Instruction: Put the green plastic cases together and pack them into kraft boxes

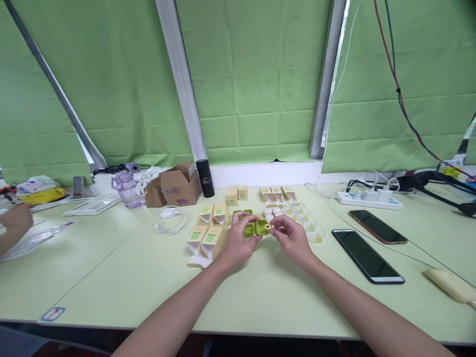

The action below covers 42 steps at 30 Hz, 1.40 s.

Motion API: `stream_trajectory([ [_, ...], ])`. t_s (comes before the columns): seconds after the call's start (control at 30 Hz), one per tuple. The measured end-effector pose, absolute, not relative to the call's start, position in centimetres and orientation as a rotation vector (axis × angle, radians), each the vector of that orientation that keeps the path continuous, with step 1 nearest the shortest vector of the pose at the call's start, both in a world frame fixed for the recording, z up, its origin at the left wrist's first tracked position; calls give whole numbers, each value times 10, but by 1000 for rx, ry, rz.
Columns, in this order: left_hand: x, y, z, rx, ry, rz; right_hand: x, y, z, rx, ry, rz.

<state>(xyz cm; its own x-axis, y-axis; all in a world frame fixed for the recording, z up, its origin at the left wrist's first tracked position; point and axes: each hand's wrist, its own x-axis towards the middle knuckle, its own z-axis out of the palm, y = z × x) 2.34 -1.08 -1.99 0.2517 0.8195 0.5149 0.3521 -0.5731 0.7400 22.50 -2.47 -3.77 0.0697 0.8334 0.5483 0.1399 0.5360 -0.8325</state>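
My left hand [238, 243] is closed on a small olive-green plastic container [262, 227], with the fingers along its far side and the thumb on its near side. At the container's right end, my right hand [292, 239] pinches a small cream ring-shaped piece [269, 226]; I cannot tell whether the two are joined. More green containers lie just behind my left fingers, partly hidden. Small whitish pieces [272, 213] sit beyond my hands. Clear plastic domes [305, 218] with yellow bits inside are right of them. Open cream cartons [210, 238] with green squares stand left of my left hand.
More cartons [277, 194] stand farther back. A cardboard box [181, 183], black bottle [205, 178] and purple jug [128, 189] line the back left. Two phones [366, 255], a power strip [368, 200] and cables lie right. Another person's hand [17, 220] is at far left.
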Motion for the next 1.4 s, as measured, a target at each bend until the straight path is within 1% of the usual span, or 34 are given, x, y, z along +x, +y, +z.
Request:
stream_trajectory([
  [0.13,23,-12,-20,2111,1051,1293,226,-31,-37,-940,-1571,427],
  [0.3,21,-12,-22,2224,1002,1312,227,-32,-37,-858,-1671,152],
  [0.5,21,-13,-23,2301,951,1338,227,-33,-35,-788,-1746,-43],
  [0.67,21,-14,-22,2326,925,1360,226,-34,-35,-832,-1784,-247],
  [0.9,21,-17,-20,2378,879,1352,227,-34,-36,-866,-1861,-445],
  [1.0,22,-18,-18,2378,869,1343,227,-34,-35,-869,-1882,-492],
  [1.4,21,-19,-18,2369,831,1324,227,-30,-40,-847,-1887,-470],
])
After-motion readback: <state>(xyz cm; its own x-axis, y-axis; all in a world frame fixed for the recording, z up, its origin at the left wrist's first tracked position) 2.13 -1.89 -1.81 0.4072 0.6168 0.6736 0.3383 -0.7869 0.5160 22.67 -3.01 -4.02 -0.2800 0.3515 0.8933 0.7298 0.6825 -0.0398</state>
